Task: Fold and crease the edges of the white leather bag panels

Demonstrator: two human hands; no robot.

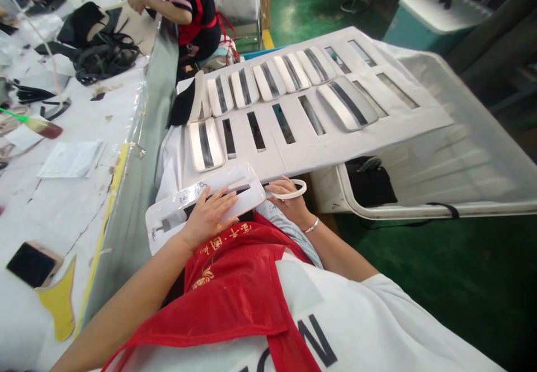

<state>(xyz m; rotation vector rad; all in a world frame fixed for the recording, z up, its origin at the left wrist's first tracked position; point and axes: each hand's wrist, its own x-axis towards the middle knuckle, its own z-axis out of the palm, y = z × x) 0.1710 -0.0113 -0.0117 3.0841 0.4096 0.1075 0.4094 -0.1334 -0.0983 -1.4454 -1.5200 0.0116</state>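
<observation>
A white tray-like form (191,196) with a long slot and handwriting on it lies tilted across my lap. My left hand (212,215) rests on it with fingers stretched out flat, beside a dark strip (240,189) that shows in the slot. At the form's right end, my right hand (291,201) is closed on a thin white ring (289,196), which looks like a narrow roll of tape. The fingertips of that hand are close to the strip's end; whether they also pinch it is hidden.
Ahead lies a white slotted board (268,156) bearing several pale panels (205,145) with dark strips. Under it stands a white bin (403,212). The left worktable (84,120) holds black straps (103,53), a phone (33,263) and a yellow piece (59,302). A co-worker (191,14) sits beyond.
</observation>
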